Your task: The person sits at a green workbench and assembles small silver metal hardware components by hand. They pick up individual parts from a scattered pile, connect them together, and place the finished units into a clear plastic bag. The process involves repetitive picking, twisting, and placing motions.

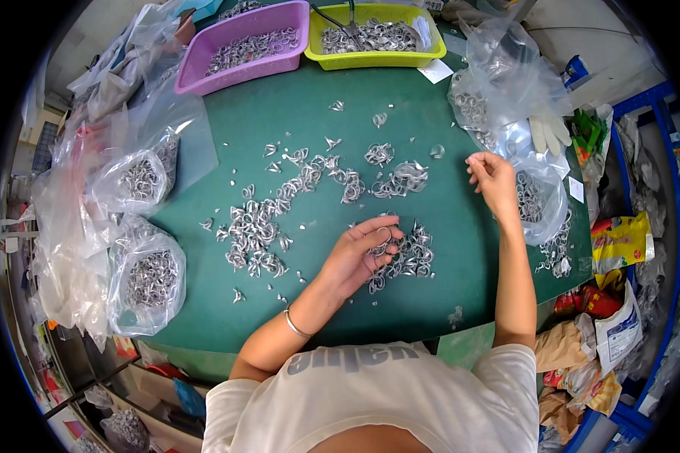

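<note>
My left hand (359,253) curls its fingers around a few silver metal rings (384,233), just above a small heap of rings (415,253) on the green table. Over to the right, my right hand (493,181) is raised beside an open clear bag of rings (530,198). Its thumb and fingertips are drawn together; anything between them is too small to make out. A larger loose pile of rings (253,230) lies left of my left hand. Further rings (409,176) lie in clusters across the middle of the table.
Purple (301,38) and lime-green (435,57) baskets of metal pieces stand at the far edge, with pliers (349,29) in the green one. Clear bags of rings (149,283) line the left side. A white glove (549,136) and another bag (472,106) lie at the right.
</note>
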A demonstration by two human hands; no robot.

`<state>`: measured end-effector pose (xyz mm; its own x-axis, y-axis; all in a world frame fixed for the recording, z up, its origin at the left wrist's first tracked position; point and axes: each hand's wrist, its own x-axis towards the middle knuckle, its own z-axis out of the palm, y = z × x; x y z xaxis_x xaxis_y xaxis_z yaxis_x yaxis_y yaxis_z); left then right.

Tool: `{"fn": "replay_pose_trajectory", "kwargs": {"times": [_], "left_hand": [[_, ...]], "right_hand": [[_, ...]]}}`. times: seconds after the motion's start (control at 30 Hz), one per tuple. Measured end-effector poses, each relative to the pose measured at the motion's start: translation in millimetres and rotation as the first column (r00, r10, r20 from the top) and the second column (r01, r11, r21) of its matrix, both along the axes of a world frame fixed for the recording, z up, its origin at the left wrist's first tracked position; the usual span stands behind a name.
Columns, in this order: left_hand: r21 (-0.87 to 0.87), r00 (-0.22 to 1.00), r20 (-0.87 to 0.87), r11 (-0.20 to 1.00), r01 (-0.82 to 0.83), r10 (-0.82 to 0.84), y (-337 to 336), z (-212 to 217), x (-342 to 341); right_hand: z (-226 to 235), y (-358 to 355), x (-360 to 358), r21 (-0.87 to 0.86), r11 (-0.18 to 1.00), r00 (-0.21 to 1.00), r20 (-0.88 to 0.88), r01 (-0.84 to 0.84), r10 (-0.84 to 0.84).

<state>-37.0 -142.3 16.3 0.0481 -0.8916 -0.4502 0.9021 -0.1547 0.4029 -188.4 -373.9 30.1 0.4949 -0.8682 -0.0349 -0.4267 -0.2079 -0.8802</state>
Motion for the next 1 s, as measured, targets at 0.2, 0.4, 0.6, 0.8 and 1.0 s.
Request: {"fn": "replay_pose_trajectory", "kwargs": {"times": [0.2,0.4,0.6,0.8,1.0], "left_hand": [[0.005,1.000,-0.003,1.000,-0.002,0.002,3,0,-3],[0.006,1.000,0.005,1.000,0.011,-0.011,1,3,-3],[0.004,1.000,0.018,1.000,-0.015,0.015,5,-1,1],[-0.003,1.000,0.013,1.000,0.012,-0.012,5,-1,-1],[-0.035,0.997,0.081,0.999,-0.019,0.021,9,0,0]], "right_hand": [[-2,21,17,-0.229,0.953,0.980,-0.077,-0.199,0.186],[-18,60,55,-0.537,0.705,0.880,-0.184,-0.463,0.438],[-8,49,46,-0.215,0.935,0.956,0.017,-0.281,0.291],[-12,5,37,-0.718,0.675,0.981,-0.192,-0.168,0.041],[-44,-6,31,-0.572,0.809,0.984,-0.173,-0.133,0.040]]}}
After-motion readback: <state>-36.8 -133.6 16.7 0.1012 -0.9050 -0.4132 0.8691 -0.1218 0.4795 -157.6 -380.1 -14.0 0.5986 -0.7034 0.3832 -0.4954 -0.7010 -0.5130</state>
